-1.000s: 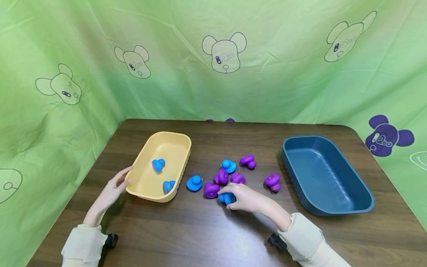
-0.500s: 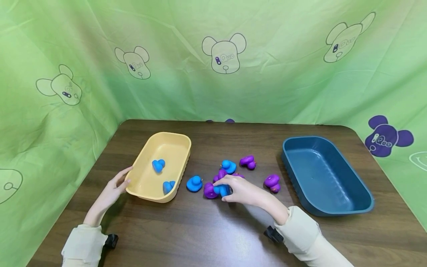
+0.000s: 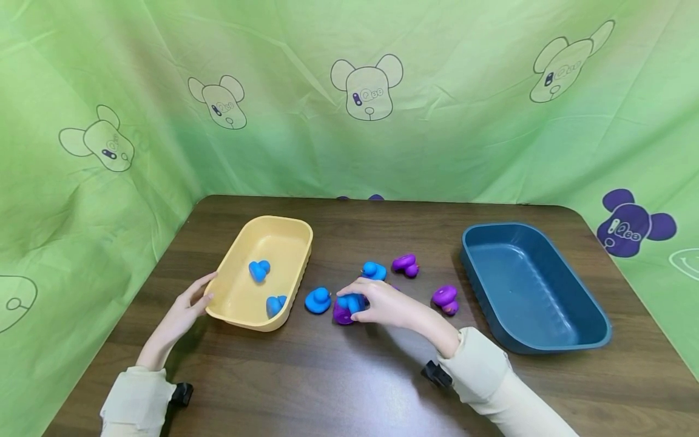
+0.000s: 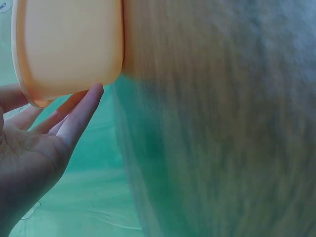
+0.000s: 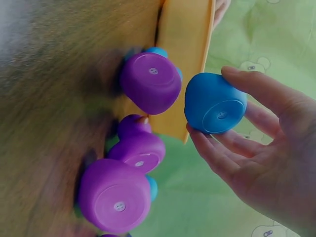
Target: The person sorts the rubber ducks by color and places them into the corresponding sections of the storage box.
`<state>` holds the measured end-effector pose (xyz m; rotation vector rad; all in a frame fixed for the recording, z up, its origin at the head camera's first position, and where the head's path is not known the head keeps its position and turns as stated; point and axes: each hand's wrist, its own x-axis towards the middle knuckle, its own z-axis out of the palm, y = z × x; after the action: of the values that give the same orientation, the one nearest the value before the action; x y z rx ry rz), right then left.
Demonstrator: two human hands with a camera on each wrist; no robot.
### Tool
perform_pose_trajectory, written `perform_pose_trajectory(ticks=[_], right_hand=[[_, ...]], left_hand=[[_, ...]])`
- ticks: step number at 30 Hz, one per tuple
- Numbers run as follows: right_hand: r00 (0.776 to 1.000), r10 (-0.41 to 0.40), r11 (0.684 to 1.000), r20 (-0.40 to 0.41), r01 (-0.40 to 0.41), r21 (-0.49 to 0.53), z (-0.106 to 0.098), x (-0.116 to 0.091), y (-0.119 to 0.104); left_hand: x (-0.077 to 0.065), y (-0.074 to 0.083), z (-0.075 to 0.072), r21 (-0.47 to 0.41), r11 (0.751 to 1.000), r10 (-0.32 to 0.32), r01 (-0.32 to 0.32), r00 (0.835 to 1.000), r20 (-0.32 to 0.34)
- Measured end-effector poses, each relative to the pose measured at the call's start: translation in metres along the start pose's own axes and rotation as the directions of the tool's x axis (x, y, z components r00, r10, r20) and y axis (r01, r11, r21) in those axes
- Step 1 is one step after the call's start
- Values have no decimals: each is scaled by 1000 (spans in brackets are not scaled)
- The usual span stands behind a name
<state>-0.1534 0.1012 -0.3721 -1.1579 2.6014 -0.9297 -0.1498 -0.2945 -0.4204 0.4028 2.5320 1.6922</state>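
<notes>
My right hand [image 3: 390, 304] pinches a blue toy duck [image 5: 213, 101] between thumb and fingers, its round base showing in the right wrist view. In the head view this duck overlaps a purple toy duck [image 3: 342, 315]. Another blue duck [image 3: 318, 300] sits just left of it, and one more blue duck [image 3: 374, 271] lies behind my hand, which hides part of the purple group. At the left, my left hand [image 3: 184, 308] holds the near-left corner of a yellow tray [image 4: 74, 49], thumb at the rim and fingers along the outer wall. Two blue ducks [image 3: 259, 271] lie inside the tray.
A dark blue tray [image 3: 537, 347] stands at the right of the brown wooden table [image 3: 306, 388]. Between it and my right hand lie a purple duck [image 3: 446, 300] and, farther back, another purple duck [image 3: 406, 265]. A green printed cloth [image 3: 284, 152] hangs behind the table.
My right hand has moved left and slightly back with the blue duck in its fingers, from beside the front purple duck to over it. My left hand and both trays stay put.
</notes>
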Motion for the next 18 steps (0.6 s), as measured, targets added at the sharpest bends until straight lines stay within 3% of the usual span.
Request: perform_pose_trajectory(ticks=[18], right_hand=[[1000,4,999,-20,-3,47,-1,26,-10]], left_hand=[[0,3,2,2,1000,-19,19,1000,-6]])
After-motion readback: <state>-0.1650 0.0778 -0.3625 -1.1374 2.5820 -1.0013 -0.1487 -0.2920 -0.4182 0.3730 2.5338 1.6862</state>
